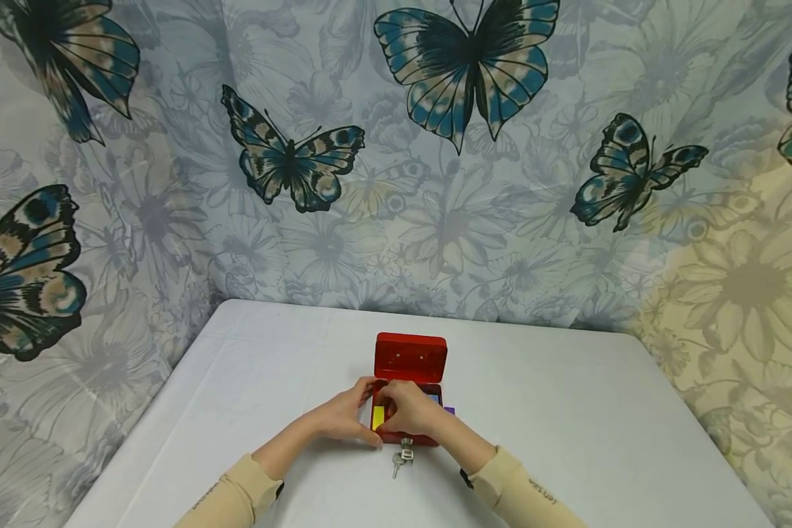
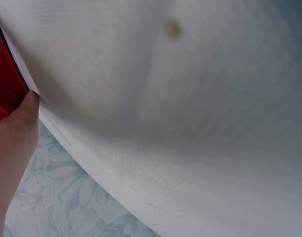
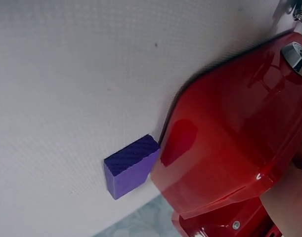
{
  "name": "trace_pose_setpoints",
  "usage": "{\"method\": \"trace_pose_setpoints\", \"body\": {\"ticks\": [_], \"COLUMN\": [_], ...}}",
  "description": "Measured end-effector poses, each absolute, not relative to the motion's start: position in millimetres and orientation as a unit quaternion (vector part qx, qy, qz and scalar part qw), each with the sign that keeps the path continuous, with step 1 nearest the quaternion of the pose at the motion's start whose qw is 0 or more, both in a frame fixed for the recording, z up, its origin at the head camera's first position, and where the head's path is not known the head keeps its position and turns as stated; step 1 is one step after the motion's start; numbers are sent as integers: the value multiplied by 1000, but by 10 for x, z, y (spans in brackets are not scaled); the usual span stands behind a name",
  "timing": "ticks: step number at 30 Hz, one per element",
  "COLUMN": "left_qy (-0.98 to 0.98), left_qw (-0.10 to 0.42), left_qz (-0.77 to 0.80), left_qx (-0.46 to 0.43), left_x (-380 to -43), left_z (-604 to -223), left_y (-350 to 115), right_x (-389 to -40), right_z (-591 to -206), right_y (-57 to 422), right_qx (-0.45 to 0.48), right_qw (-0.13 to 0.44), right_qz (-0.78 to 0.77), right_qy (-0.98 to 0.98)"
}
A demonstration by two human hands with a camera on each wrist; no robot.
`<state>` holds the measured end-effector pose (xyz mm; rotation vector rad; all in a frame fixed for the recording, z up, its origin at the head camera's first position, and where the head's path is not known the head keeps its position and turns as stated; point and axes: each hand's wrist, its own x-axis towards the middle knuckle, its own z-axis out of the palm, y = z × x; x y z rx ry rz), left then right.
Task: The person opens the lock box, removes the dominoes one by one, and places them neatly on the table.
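With the red box (image 1: 409, 389) standing lid-up near the table's (image 1: 567, 411) front edge, both my left hand (image 1: 348, 416) and right hand (image 1: 412, 411) curl around it over the yellow block (image 1: 378, 418) inside (keys (image 1: 401, 460) hang in front), while the purple block (image 3: 131, 165) lies outside, so I judge filling half done.

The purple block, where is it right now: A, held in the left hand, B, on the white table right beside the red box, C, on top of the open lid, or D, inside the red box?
B: the right wrist view shows the purple block lying on the white table, against the outer wall of the red box, with no hand on it.
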<state>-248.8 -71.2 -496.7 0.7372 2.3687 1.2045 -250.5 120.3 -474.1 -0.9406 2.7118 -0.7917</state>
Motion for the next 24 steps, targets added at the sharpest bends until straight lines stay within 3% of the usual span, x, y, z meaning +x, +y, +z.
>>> {"method": "trace_pose_setpoints", "body": {"ticks": [24], "left_qy": [849], "left_qw": [186], "left_qz": [422], "left_qx": [258], "left_x": [-2461], "left_z": [-4926], "left_y": [-709], "right_x": [-2497], "right_z": [-4790], "right_y": [1305], "right_qx": [-331], "right_qw": [47], "right_qz": [-292], "right_qy": [896]}}
